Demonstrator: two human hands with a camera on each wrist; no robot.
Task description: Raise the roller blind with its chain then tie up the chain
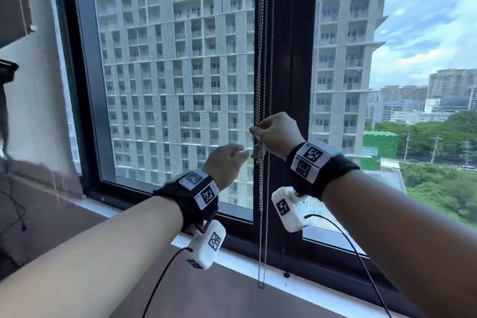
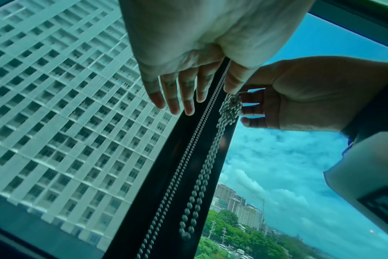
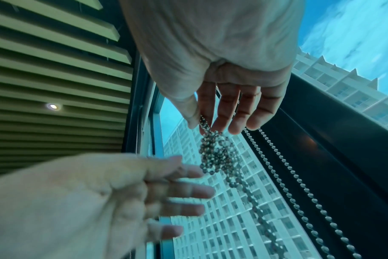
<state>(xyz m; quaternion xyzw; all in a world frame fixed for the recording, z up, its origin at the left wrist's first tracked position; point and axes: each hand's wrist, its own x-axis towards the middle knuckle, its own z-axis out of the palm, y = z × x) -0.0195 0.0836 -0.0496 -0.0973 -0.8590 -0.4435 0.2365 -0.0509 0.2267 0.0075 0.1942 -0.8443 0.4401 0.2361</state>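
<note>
Daylight is pouring through a tall window whose dark frame [image 1: 291, 64] is running down the middle of the head view, with a pale apartment tower filling the glass behind it. No blind fabric is showing over the panes, so the raising part is looking finished, as far as these views reach.

What is going on now seems to be the tying. The bead chain [image 1: 263, 33] is hanging in front of the frame, from the top centre of the picture down to a loop just above the sill [image 1: 304, 289] at lower centre. Partway down, a bunched knot of chain [image 1: 256, 152] is forming between the two hands. The right hand [image 1: 276, 133], centre of the frame, is pinching the chain just above the bundle with thumb and forefinger. The left hand [image 1: 227, 162], slightly lower and to the left, is sitting just beside the knot; the head view makes its grip look loosely curled.

The wrist views are settling that. From the left wrist, the fingers are lying straight and relaxed, holding nothing, with strands running past them. From the right wrist, the pinch is plain, the bundle is dangling below the fingertips, and a slatted ceiling is appearing at upper left. Snugging the knot is probably what remains.
</note>
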